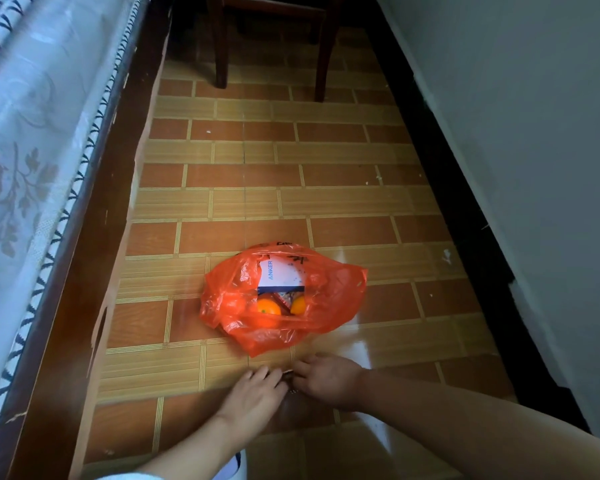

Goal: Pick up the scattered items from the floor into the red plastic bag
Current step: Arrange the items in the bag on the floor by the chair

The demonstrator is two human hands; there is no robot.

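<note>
- Low on the tiled floor (326, 199), the left hand (257, 393) and right hand (329, 379) meet fingertip to fingertip over a small dark item (289, 375); whether either actually grasps it cannot be told.
- Just beyond the hands lies the red plastic bag (281, 299), mouth gaping, holding a white box (279, 273) and two oranges (269, 306).
- Farther off stand dark chair legs (220, 46); a bed frame (94, 202) runs along the left.

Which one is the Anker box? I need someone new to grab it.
On the tiled floor lies an open red plastic bag. Inside, the Anker box sits above two oranges: it is white, flat and printed with blue lettering.
</note>
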